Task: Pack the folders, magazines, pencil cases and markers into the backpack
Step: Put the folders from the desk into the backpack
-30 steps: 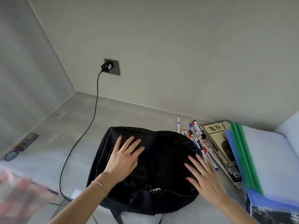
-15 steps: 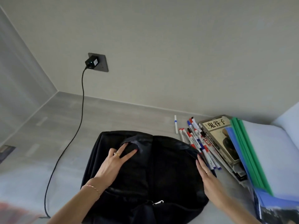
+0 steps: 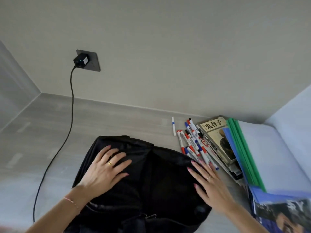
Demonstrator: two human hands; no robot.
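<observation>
Nearest me, a glossy magazine point(image 3: 284, 214) lies at my right, its edge blurred, on a blue folder point(image 3: 257, 192). Not yet packed.

Backpack point(image 3: 143, 174) flat on the floor point(image 3: 42, 132), black, slack fabric. A zipper pull point(image 3: 150, 216) shows near my end; I cannot tell whether the zip is open.

My left hand point(image 3: 104, 170) rests palm-down on the bag's left upper panel, fingers spread and straight, gripping nothing. Judging by the spread, I'm pressing the cloth flat to steady the bag and feel for its opening.

My right hand point(image 3: 208, 182) lies flat on the bag's right edge, fingers straight and loose, holding nothing. Fingertips sit just beside the nearest markers point(image 3: 193, 142), so that hand is placed both to brace the bag and to reach the pile next.

The markers lie loose in a fan, red and blue caps, touching the bag's right rim; one stray marker point(image 3: 173, 126) sits apart. Right of them, stacked magazines point(image 3: 217, 137) and green folders point(image 3: 242, 148), edges overlapping, within easy reach. Pencil cases: none that I can make out.

Farthest: charger point(image 3: 81, 60) in a wall socket point(image 3: 94, 62), its cable point(image 3: 71, 105) trailing down along the floor left of the bag, clear of my work.
</observation>
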